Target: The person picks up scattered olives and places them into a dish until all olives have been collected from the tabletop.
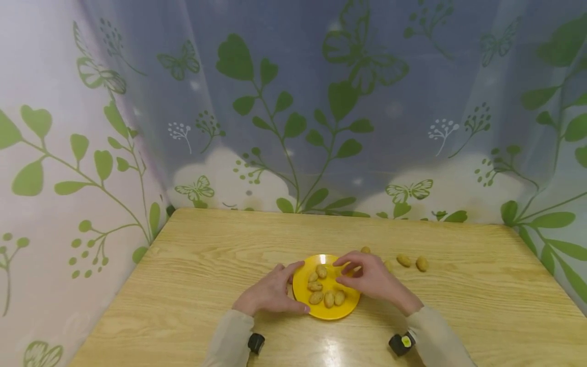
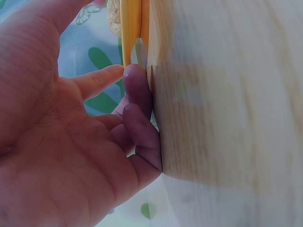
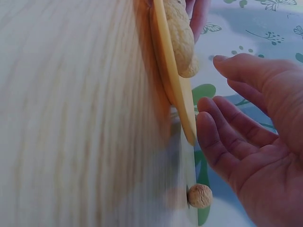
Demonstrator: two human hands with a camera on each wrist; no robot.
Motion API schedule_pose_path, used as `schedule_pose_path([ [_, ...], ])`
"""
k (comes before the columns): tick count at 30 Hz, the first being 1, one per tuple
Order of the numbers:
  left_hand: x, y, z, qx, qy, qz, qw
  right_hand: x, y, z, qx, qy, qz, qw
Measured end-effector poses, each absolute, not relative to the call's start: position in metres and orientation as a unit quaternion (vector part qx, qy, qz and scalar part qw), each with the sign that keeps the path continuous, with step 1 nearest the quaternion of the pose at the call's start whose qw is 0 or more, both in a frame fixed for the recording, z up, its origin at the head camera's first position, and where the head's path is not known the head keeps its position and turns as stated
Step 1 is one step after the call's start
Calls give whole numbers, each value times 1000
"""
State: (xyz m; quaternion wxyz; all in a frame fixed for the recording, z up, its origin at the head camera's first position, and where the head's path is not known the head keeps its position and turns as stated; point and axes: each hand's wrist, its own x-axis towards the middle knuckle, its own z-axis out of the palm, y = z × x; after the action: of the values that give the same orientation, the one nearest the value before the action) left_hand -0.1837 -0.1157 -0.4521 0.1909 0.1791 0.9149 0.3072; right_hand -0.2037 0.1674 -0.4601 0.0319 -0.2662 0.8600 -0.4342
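Note:
A yellow plate [image 1: 346, 308] lies on the table with several unshelled peanuts [image 1: 329, 299] on it. My left hand [image 1: 274, 290] holds the plate at its left side, thumb at the near rim and index finger at the far rim. In the left wrist view, the other fingers [image 2: 142, 127] curl low beside the tabletop. Above the plate's right side hovers my right hand [image 1: 369, 275], thumb and fingers apart with nothing visible between them. In the right wrist view, its fingertips [image 3: 207, 120] are near the plate's edge [image 3: 187, 113], and peanuts [image 3: 180, 40] rise above the rim.
Right of the plate, a few loose peanuts [image 1: 403, 260] lie on the wooden table [image 1: 206, 244], one partly hidden behind my right hand. A leaf-patterned curtain [image 1: 284, 153] hangs along the table's back edge and sides.

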Motion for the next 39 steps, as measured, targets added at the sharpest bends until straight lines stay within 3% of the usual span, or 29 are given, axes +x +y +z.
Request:
schedule_pose_path([
  [20, -182, -116, -453, 170, 915, 313, 190, -190, 199, -456, -227, 867, -443, 20],
  [39, -183, -115, -455, 174, 915, 311, 190, -182, 232, -459, -189, 886, -423, -35],
])
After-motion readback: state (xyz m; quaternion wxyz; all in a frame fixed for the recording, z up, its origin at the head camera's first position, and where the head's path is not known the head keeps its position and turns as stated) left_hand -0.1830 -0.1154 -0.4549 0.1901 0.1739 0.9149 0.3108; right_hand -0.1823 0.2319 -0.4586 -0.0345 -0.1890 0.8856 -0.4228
